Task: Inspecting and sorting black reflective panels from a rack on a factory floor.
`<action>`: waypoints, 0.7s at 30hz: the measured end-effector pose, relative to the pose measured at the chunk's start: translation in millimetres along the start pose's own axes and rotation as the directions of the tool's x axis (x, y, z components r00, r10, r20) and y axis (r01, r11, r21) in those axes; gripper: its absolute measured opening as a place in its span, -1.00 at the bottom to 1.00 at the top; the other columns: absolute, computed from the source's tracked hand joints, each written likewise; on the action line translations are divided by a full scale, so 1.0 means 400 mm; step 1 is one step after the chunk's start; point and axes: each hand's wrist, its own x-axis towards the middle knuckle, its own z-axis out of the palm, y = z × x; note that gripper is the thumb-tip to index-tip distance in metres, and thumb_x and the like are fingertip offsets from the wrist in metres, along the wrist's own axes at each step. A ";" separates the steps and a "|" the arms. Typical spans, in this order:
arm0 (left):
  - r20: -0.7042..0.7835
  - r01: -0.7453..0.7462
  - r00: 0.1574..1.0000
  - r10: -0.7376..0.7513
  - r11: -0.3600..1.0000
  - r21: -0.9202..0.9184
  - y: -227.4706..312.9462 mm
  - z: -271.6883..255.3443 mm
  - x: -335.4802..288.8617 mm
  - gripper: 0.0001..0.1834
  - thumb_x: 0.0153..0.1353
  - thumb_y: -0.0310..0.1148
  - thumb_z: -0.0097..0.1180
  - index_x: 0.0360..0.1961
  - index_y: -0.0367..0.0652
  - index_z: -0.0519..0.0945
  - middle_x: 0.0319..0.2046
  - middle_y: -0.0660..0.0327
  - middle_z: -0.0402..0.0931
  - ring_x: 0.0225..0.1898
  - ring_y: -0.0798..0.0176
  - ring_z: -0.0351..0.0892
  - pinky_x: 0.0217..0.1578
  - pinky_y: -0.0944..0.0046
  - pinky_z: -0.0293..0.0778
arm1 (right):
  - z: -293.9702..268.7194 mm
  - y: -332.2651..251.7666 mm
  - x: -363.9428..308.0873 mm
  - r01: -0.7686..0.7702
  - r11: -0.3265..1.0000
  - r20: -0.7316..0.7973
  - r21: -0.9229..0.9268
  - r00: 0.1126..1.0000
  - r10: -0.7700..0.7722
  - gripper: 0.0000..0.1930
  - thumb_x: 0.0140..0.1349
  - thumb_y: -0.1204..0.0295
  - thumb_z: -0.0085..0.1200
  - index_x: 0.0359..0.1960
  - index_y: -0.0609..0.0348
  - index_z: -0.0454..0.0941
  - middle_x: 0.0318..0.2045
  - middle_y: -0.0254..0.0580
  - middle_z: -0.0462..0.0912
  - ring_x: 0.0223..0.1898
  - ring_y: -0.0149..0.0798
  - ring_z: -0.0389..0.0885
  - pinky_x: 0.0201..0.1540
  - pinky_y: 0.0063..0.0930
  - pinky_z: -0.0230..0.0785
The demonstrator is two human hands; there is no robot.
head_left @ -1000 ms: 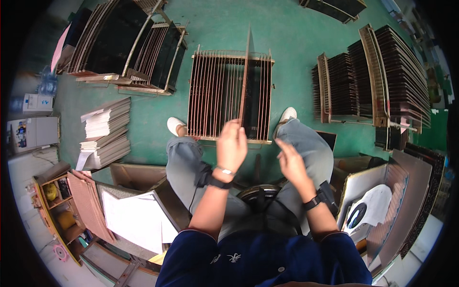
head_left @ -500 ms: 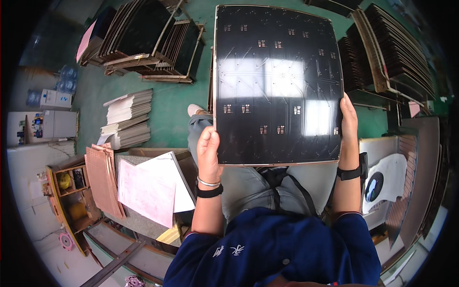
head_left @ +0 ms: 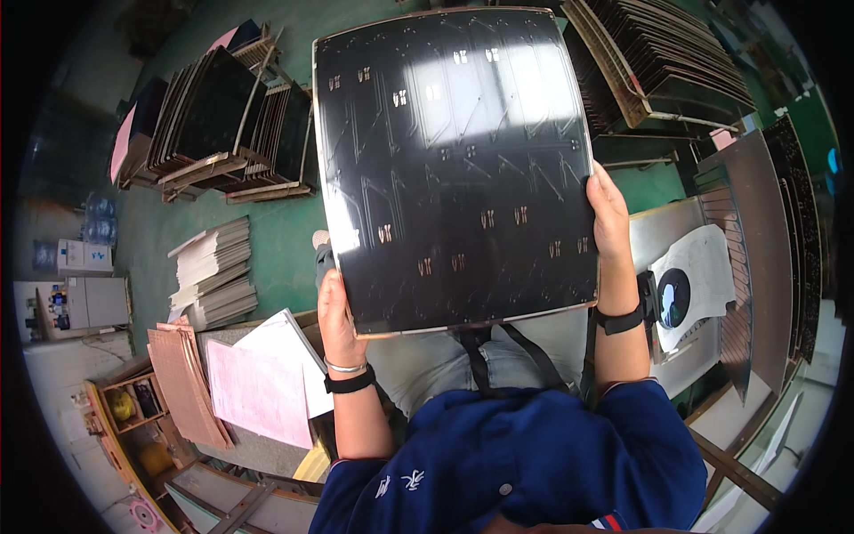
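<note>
A large black glossy circuit board panel (head_left: 382,187) is held up before me, its face towards me. Small pale pads and fine traces cover it, and bright window light reflects off its upper part. My left hand (head_left: 336,313) grips the lower left edge near the corner, thumb along the side. Higher up on the right edge, my right hand (head_left: 608,212) is closed on the same panel. Fingers of both hands are partly hidden behind it. The panel is tilted a little and hangs above my lap.
Racks of upright dark panels stand at the far left (head_left: 200,116) and far right (head_left: 663,62). A stack of pale sheets (head_left: 213,271) rests on the green floor. Pink and white papers (head_left: 258,387) lie beside copper-coloured boards (head_left: 182,378). To my right, a white sheet holds a black disc (head_left: 673,298).
The panel looks larger and sits further left, tilted now, with its pads and reflections in different places. Both hands still hold it. The surroundings have shifted in view.
</note>
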 end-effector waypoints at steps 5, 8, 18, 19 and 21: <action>0.192 -0.035 0.980 0.056 0.993 -0.115 0.033 -0.039 0.033 -0.62 0.39 -0.13 -0.29 -0.14 -0.24 0.41 -0.09 0.12 0.49 -0.05 0.23 0.50 -0.02 0.27 0.44 | 0.027 -0.019 -0.031 0.005 1.000 0.010 0.016 1.000 -0.005 -0.55 0.34 0.31 -0.13 0.16 0.40 0.26 0.03 -0.15 0.47 0.03 -0.39 0.43 0.11 -0.55 0.21; 0.100 -0.174 0.978 0.185 0.978 -0.112 0.068 -0.020 0.053 -0.81 0.35 -0.31 -0.14 -0.17 -0.19 0.43 -0.14 0.17 0.51 -0.09 0.28 0.51 -0.03 0.30 0.44 | 0.046 -0.032 -0.053 -0.117 0.993 0.077 0.017 0.990 0.115 -0.59 0.33 0.32 -0.10 0.09 0.39 0.33 -0.05 -0.21 0.52 -0.06 -0.42 0.47 0.02 -0.58 0.26; -0.013 -0.224 0.974 0.224 0.975 0.004 0.077 0.024 0.029 -0.96 0.22 -0.43 0.08 -0.31 -0.11 0.48 -0.40 0.49 0.36 -0.36 0.60 0.25 -0.27 0.55 0.17 | -0.002 0.028 -0.039 -0.103 0.995 -0.036 0.014 0.994 0.103 -0.71 0.34 0.35 -0.12 -0.08 0.34 0.45 -0.11 -0.19 0.57 -0.08 -0.37 0.50 0.05 -0.51 0.27; -0.006 -0.209 0.978 0.209 0.978 -0.009 0.073 0.018 0.030 -0.94 0.23 -0.43 0.08 -0.29 -0.12 0.48 -0.39 0.48 0.37 -0.35 0.59 0.26 -0.25 0.54 0.18 | -0.010 0.032 -0.041 -0.108 0.994 -0.025 0.023 0.994 0.108 -0.73 0.34 0.36 -0.12 -0.07 0.30 0.45 -0.11 -0.20 0.56 -0.05 -0.38 0.48 0.08 -0.51 0.25; 0.013 -0.172 0.985 0.173 0.985 -0.033 0.073 0.020 0.031 -0.92 0.24 -0.42 0.07 -0.25 -0.13 0.48 -0.36 0.46 0.39 -0.32 0.58 0.29 -0.22 0.53 0.20 | 0.004 0.026 -0.035 -0.073 0.997 -0.036 0.001 0.997 0.073 -0.72 0.34 0.35 -0.12 -0.05 0.29 0.43 -0.08 -0.20 0.54 -0.03 -0.38 0.46 0.09 -0.51 0.23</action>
